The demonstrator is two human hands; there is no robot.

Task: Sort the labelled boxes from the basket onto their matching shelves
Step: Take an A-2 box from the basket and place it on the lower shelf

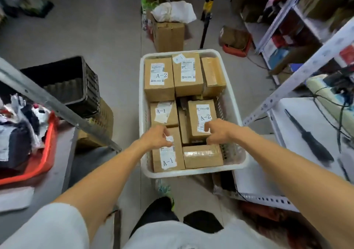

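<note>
cardboard a-1 box (pixel 168 159) clamped in our left grip (pixel 156 136), a-2 box (pixel 201 114) in our right grip (pixel 218 130); lift straight up.

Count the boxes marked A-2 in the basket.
2. One A-2 box sits in the basket's back left corner; another lies mid-right, gripped by the right hand. Boxes showing no label may hide more.

brown boxes (pixel 159 78) with white labels, white basket (pixel 142 114), orange tray (pixel 38 164), seemingly black crate (pixel 76 87).
</note>
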